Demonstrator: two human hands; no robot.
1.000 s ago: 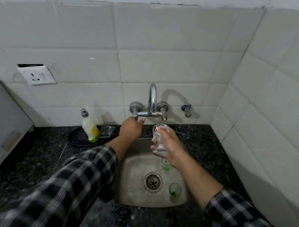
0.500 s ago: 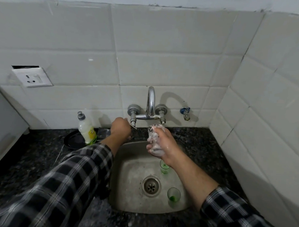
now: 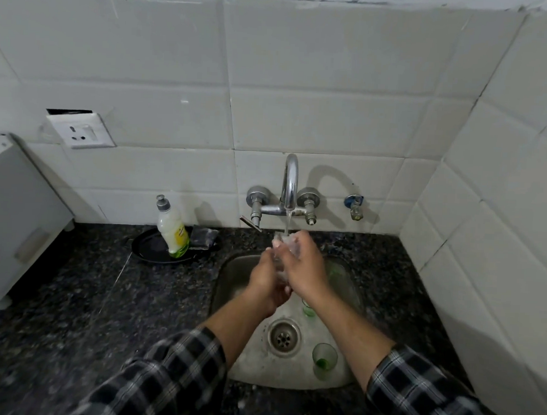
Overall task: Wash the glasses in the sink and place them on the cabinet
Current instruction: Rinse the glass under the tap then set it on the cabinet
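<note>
Your left hand (image 3: 266, 284) and right hand (image 3: 305, 271) both grasp one glass (image 3: 284, 239) under the tap (image 3: 290, 176) stream, so water rinses it. A green glass (image 3: 324, 359) waits at the sink's (image 3: 228, 271) near-right corner.

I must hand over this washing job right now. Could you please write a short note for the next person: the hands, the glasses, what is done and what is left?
Right hand: grips the clear glass under the running tap.
Left hand: holds the same glass lower down.
Sink: one green-tinted glass stands upright beside the drain; a second green glass is partly hidden behind the right forearm.
Done: the clear glass is being rinsed; no glass shows on the counter.
Left: finish this rinse, wash the two green ones, place all on the cabinet.
</note>
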